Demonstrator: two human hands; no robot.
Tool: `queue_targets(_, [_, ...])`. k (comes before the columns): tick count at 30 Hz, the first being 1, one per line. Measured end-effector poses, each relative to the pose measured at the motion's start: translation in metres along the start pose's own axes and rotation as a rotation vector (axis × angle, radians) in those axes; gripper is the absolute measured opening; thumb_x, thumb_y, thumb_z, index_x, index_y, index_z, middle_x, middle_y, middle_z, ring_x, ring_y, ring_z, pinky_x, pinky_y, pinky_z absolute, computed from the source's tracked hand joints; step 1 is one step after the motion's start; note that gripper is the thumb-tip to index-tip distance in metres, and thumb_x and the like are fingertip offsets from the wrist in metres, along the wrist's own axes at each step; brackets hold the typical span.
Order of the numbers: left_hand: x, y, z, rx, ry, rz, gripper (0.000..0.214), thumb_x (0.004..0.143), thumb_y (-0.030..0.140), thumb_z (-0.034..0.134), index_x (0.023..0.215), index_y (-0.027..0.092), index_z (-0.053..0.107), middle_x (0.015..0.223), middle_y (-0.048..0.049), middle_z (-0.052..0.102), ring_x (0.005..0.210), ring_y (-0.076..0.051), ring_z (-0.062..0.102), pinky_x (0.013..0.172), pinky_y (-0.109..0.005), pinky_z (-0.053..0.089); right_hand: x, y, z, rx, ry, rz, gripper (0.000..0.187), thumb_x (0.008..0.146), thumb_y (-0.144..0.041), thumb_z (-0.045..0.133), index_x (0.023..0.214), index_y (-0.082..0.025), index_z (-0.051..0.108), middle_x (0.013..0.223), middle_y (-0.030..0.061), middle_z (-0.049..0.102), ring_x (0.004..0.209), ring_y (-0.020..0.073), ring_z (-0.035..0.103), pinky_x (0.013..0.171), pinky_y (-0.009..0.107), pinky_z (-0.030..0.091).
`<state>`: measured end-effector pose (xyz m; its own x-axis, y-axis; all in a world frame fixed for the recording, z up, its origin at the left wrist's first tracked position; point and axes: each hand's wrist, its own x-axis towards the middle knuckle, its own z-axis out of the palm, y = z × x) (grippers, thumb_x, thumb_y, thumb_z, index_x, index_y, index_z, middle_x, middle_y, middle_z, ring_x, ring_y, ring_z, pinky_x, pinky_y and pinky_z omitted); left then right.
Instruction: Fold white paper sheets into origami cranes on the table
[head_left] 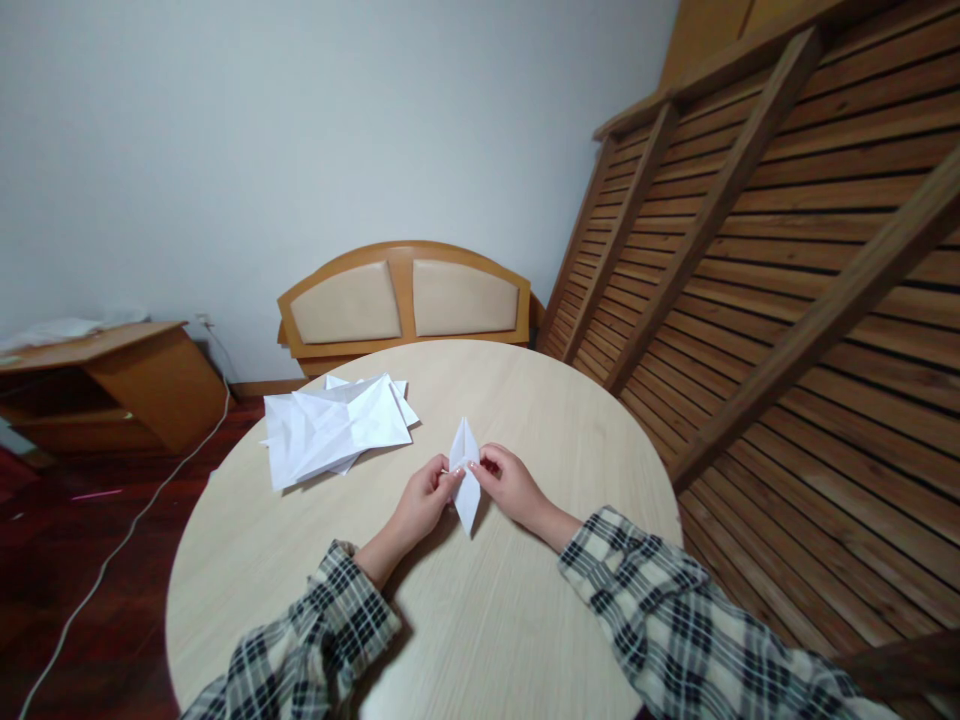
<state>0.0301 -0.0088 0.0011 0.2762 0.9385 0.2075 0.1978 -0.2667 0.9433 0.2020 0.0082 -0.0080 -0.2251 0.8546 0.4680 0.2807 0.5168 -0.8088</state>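
A small white sheet of paper folded into a narrow diamond (466, 500) is held up over the round table, its points running toward and away from me. My left hand (424, 500) pinches its left edge near the middle, thumb on top. On the opposite edge, my right hand (511, 482) pinches the paper, its thumb also on the near face. The two thumb tips almost meet at the diamond's centre. Fingers behind the paper are partly hidden. To the left of my left hand lies a loose pile of creased white paper sheets (337, 430).
The round pale wooden table (510, 630) fills the space before me. Behind it stands a headboard (405, 300) with two padded panels. Wooden slats (750, 280) lean along the right. A low cabinet (157, 380) and a white cable (142, 510) are at left.
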Motion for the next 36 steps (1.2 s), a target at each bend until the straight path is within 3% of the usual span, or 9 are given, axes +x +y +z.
queue_targets(5, [-0.003, -0.003, 0.003, 0.138, -0.063, 0.018, 0.031, 0.087, 0.048, 0.054, 0.078, 0.019, 0.052, 0.059, 0.0060, 0.045, 0.055, -0.012, 0.040, 0.053, -0.024, 0.031, 0.001, 0.000, 0.001, 0.117, 0.008, 0.116, 0.031, 0.089, -0.045, 0.058, 0.075, -0.018, 0.055, 0.074, -0.0007, 0.051, 0.069, 0.0153, 0.049, 0.063, 0.027, 0.039])
queue_targets(13, [-0.007, 0.004, 0.004, 0.277, -0.123, 0.081, 0.030, 0.090, 0.044, 0.053, 0.075, 0.018, 0.058, 0.065, 0.0007, 0.056, 0.061, -0.015, 0.048, 0.059, -0.027, 0.036, 0.001, -0.006, 0.001, 0.258, -0.016, 0.228, 0.047, 0.084, -0.065, 0.056, 0.074, -0.019, 0.052, 0.067, -0.0020, 0.047, 0.062, 0.0136, 0.044, 0.055, 0.026, 0.036])
queue_targets(17, [-0.005, 0.005, 0.003, 0.170, -0.062, 0.079, 0.040, 0.096, 0.045, 0.043, 0.069, 0.018, 0.055, 0.062, 0.0008, 0.054, 0.060, -0.014, 0.049, 0.060, -0.027, 0.039, 0.001, -0.006, 0.001, 0.322, -0.052, 0.273, 0.053, 0.080, -0.072, 0.057, 0.074, -0.019, 0.051, 0.066, -0.0023, 0.047, 0.059, 0.0125, 0.042, 0.051, 0.025, 0.032])
queue_targets(23, [0.001, -0.001, 0.002, -0.190, 0.113, 0.029, 0.028, 0.089, 0.045, 0.057, 0.097, 0.018, 0.058, 0.082, -0.0027, 0.062, 0.068, -0.014, 0.056, 0.061, -0.025, 0.046, 0.000, -0.009, 0.002, 0.411, -0.161, 0.286, 0.058, 0.075, -0.075, 0.060, 0.073, -0.017, 0.055, 0.063, -0.0035, 0.047, 0.055, 0.0100, 0.039, 0.050, 0.024, 0.029])
queue_targets(26, [0.003, 0.001, 0.000, -0.241, 0.094, 0.008, 0.034, 0.083, 0.046, 0.063, 0.103, 0.017, 0.061, 0.087, -0.0045, 0.063, 0.071, -0.015, 0.056, 0.064, -0.027, 0.047, -0.001, -0.012, 0.002, 0.437, -0.242, 0.294, 0.058, 0.074, -0.074, 0.062, 0.076, -0.016, 0.059, 0.063, -0.0031, 0.050, 0.054, 0.0095, 0.039, 0.050, 0.024, 0.029])
queue_targets(29, [0.003, 0.004, -0.001, -0.230, 0.072, 0.006, 0.031, 0.081, 0.044, 0.063, 0.097, 0.017, 0.064, 0.088, -0.0055, 0.065, 0.077, -0.017, 0.057, 0.071, -0.029, 0.048, -0.002, -0.012, 0.002, 0.432, -0.297, 0.299, 0.057, 0.076, -0.072, 0.063, 0.077, -0.015, 0.063, 0.061, -0.0028, 0.051, 0.053, 0.0093, 0.039, 0.050, 0.023, 0.028])
queue_targets(36, [0.000, 0.006, -0.002, -0.263, 0.060, -0.003, 0.026, 0.078, 0.037, 0.067, 0.094, 0.017, 0.067, 0.093, -0.0071, 0.068, 0.089, -0.021, 0.061, 0.080, -0.032, 0.048, -0.004, -0.010, 0.001, 0.403, -0.346, 0.288, 0.055, 0.079, -0.068, 0.062, 0.081, -0.013, 0.068, 0.064, -0.0018, 0.052, 0.054, 0.0088, 0.037, 0.049, 0.023, 0.025])
